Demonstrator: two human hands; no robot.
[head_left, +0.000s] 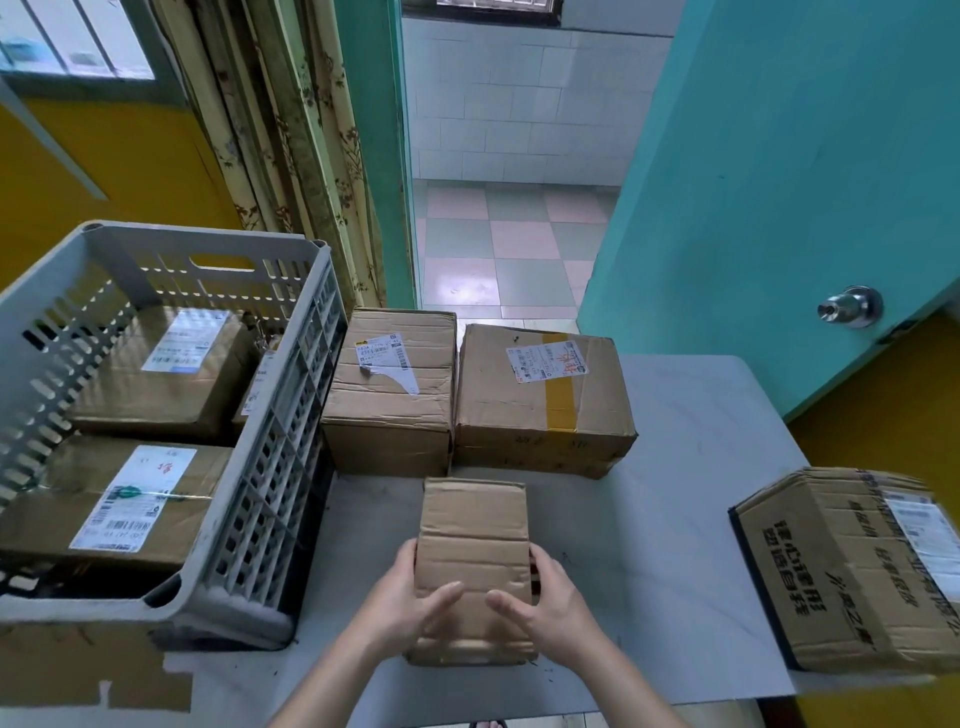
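Box: the small box (472, 551) sits right inside the grip, between both hands, on or just above the white surface (649, 519); I cannot tell if it is lifted.
Grip: the left hand (410, 597) holds the left side and the right hand (545, 603) holds the right side, with thumbs on top and fingers curled round the edges.
Long way: the box points away from the person, and the grip is on its near half.
Crate: the gray crate (291, 415) is to the left of the grip, so the left hand is nearer to it.
Past the grip: two bigger boxes (389, 400) stand just beyond the far end.
Right of the grip: a printed box (857, 582) lies well apart.
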